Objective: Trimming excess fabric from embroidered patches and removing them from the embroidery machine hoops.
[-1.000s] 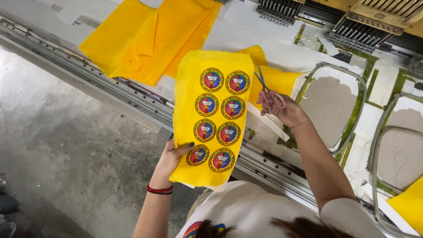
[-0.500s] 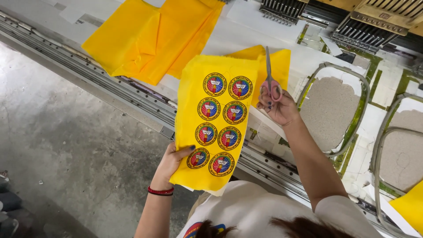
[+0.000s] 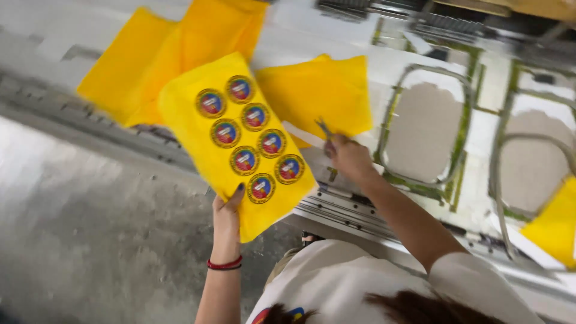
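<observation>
Fingers of the left hand (image 3: 228, 210) pinched the lower edge of a yellow cloth (image 3: 237, 141) bearing eight round embroidered badges (held up over the desk (image 3: 336, 36) edge); the right hand (image 3: 348, 157) gripped small scissors (image 3: 324, 127) beside it, over another yellow piece (image 3: 321, 90)

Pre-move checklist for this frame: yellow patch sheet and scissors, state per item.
1. Left hand grips the yellow patch sheet at its lower edge: ok.
2. Right hand holds the scissors: ok.
3. Scissors apart from the sheet: ok.
4. All eight round patches visible, uncovered: ok.
5. Blades open or shut: cannot tell, blurred.
6. Sheet lying flat: not ok, held up tilted.
</observation>
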